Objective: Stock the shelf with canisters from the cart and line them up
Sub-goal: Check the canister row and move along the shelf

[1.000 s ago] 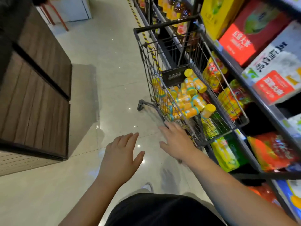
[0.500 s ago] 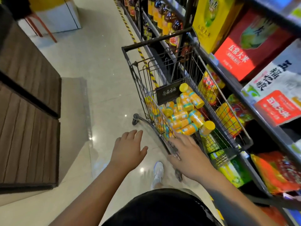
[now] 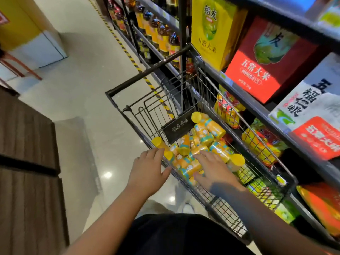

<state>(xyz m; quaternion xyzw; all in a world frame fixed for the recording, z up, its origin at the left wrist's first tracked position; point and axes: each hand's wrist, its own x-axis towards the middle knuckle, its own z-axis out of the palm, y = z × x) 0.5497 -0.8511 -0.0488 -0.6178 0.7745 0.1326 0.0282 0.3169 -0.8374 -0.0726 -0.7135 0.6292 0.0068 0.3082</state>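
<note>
Rightward, cart [image 3: 147,71] just beside shelf [image 3: 257,106].

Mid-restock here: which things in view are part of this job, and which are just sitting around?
Part of the job:
canisters, piled in the cart
shelf beside the cart
left hand, at the cart's rim
right hand, spread over the canisters

Just sitting around:
yellow box
red box
bottles
snack bags
brown cabinet
</note>
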